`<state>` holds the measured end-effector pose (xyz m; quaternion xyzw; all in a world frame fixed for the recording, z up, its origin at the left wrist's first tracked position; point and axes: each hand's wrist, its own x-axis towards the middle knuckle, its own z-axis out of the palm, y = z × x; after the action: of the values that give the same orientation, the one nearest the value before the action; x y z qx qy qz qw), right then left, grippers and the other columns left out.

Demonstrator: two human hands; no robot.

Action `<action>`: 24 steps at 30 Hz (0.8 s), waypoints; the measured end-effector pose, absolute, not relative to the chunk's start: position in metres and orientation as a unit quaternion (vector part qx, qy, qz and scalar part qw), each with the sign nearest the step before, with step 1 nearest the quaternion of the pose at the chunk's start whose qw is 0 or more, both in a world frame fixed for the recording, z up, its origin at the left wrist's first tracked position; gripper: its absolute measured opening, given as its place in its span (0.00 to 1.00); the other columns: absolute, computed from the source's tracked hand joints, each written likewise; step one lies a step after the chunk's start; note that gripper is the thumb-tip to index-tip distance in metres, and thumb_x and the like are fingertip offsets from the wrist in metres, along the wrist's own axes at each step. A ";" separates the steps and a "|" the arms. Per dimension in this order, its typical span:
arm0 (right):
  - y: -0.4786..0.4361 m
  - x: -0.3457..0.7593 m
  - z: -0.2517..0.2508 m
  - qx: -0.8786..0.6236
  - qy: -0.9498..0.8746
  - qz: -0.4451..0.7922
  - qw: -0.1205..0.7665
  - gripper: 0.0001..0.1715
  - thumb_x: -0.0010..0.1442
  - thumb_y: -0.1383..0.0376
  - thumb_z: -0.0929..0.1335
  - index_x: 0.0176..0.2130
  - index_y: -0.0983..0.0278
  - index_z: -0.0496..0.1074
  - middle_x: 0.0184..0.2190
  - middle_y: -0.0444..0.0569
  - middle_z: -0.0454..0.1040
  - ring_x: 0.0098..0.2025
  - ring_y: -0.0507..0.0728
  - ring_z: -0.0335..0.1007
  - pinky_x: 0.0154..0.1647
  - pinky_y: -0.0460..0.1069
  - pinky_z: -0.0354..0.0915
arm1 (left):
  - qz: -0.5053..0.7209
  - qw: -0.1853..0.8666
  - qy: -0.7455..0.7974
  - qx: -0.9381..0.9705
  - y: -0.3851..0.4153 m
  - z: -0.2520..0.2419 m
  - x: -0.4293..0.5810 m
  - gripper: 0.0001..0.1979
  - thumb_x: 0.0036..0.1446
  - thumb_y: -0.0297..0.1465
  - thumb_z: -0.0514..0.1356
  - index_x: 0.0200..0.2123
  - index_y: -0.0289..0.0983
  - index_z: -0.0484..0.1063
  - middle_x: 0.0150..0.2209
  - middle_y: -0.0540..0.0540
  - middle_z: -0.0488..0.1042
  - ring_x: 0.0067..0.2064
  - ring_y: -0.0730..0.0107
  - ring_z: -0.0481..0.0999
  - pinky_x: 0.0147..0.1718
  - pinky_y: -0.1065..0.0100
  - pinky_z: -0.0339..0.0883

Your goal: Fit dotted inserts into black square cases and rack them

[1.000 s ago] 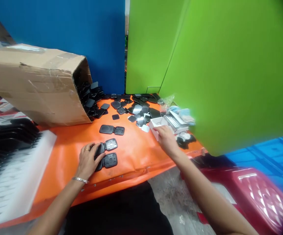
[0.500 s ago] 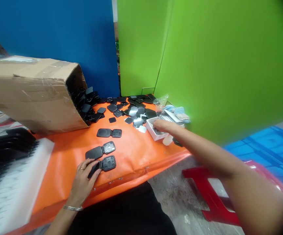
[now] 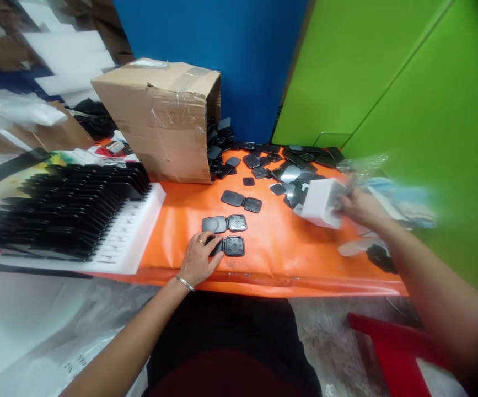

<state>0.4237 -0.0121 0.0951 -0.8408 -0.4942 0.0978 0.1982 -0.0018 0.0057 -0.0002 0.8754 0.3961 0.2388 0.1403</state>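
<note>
My left hand is closed on the dark left half of the nearest black hinged piece, which lies on the orange table cover. Its square half, with round recesses, sticks out past my fingertips. Just behind it lie a second hinged piece and, farther back, a third one, both opened flat. At the right, my right hand grips a small white box, tipped up so that its side faces me. What the box contains is hidden.
A cardboard box on its side spills black flat parts. Loose black and silvery plates lie at the back. Black pieces stand in rows in a white foam block at left. A red stool stands below right.
My right hand, previously reaching into the white box, now holds it tilted up off the table. My left hand stays on the nearest hinged piece. The view has swung left.
</note>
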 end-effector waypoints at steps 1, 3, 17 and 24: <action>-0.012 0.420 0.096 -0.850 -0.470 0.133 0.194 0.07 0.60 0.71 0.62 0.36 0.70 0.70 0.27 0.63 0.74 0.26 0.57 0.69 0.30 0.54 0.58 | 0.240 0.139 0.398 0.874 0.005 -0.001 -0.002 0.20 0.58 0.34 0.57 0.54 0.43 0.67 0.48 0.42 0.65 0.51 0.57 0.63 0.54 0.53 0.61; -0.012 0.414 0.098 -0.860 -0.428 0.195 0.199 0.07 0.61 0.71 0.62 0.36 0.69 0.70 0.30 0.63 0.74 0.26 0.56 0.69 0.31 0.54 0.60 | 0.241 0.137 0.400 0.874 0.005 -0.001 -0.002 0.20 0.58 0.34 0.57 0.54 0.44 0.67 0.48 0.43 0.65 0.51 0.57 0.63 0.54 0.53 0.61; -0.010 0.416 0.130 -0.765 -0.356 0.299 0.446 0.09 0.54 0.78 0.68 0.24 0.69 0.71 0.21 0.48 0.75 0.22 0.51 0.69 0.24 0.45 0.68 | 0.277 0.138 0.380 0.872 0.014 0.000 0.000 0.20 0.59 0.36 0.57 0.54 0.41 0.66 0.48 0.42 0.65 0.51 0.58 0.64 0.53 0.55 0.62; -0.057 0.418 0.141 -0.643 -0.318 0.208 0.665 0.07 0.60 0.73 0.66 0.30 0.70 0.72 0.25 0.50 0.76 0.25 0.51 0.73 0.28 0.46 0.70 | 0.323 0.149 0.258 0.898 0.030 0.051 0.091 0.09 0.60 0.33 0.58 0.44 0.39 0.71 0.45 0.44 0.69 0.51 0.60 0.65 0.53 0.57 0.61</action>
<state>0.4180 -0.0566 0.1410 -0.6429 -0.3177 0.2078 0.6653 0.0914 0.0296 0.0512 0.8983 0.2580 0.3226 0.1494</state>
